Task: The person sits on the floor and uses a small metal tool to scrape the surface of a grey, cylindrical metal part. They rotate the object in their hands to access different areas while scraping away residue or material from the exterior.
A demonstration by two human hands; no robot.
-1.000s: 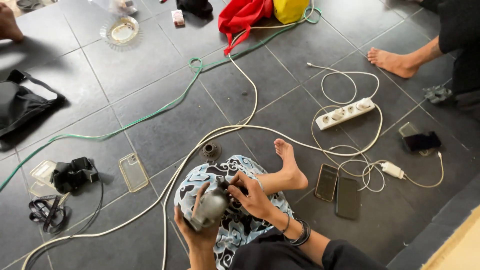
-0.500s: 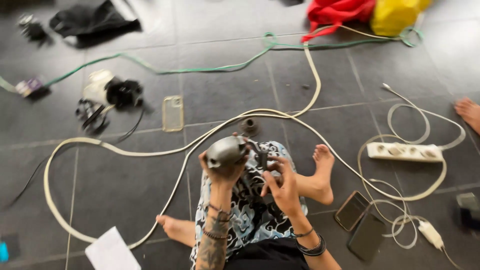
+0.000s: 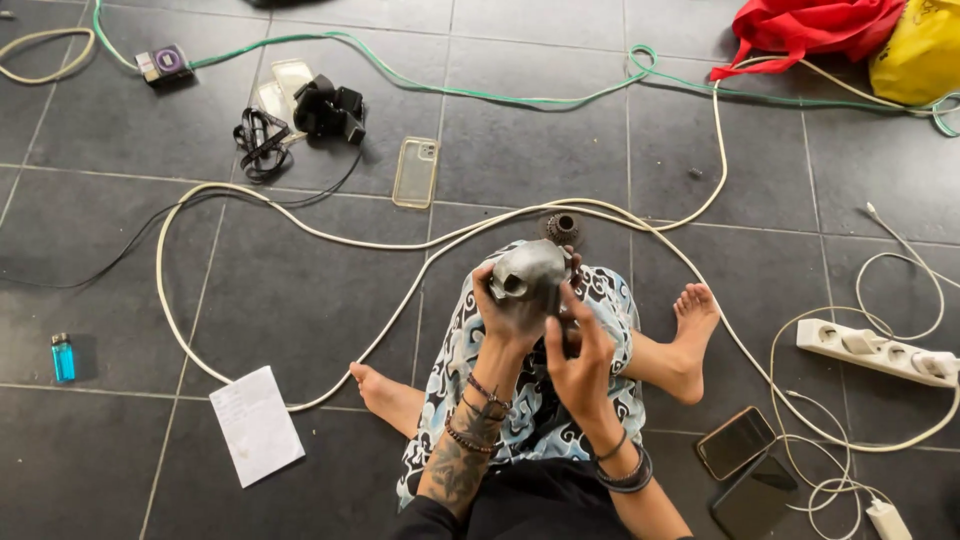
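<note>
I sit cross-legged on a dark tiled floor. My left hand (image 3: pixel 503 312) grips a grey metal housing (image 3: pixel 530 270) with a round hole in its side, held up over my patterned shorts. My right hand (image 3: pixel 578 350) rests against the housing's lower right side, fingers on a dark part under it. A small dark gear-like part (image 3: pixel 561 228) lies on the floor just beyond the housing.
A cream cable (image 3: pixel 300 232) loops around my legs; a green cable (image 3: pixel 480 92) runs across the back. A clear phone case (image 3: pixel 416 171), black straps (image 3: pixel 262 140), a blue lighter (image 3: pixel 62 356), white paper (image 3: pixel 256 424), two phones (image 3: pixel 745 465), a power strip (image 3: pixel 875 350) and red and yellow bags (image 3: pixel 830 25) lie around.
The view has swung left and down, so things on the floor shifted right. My left hand raised the housing slightly; my right hand stays against it.
</note>
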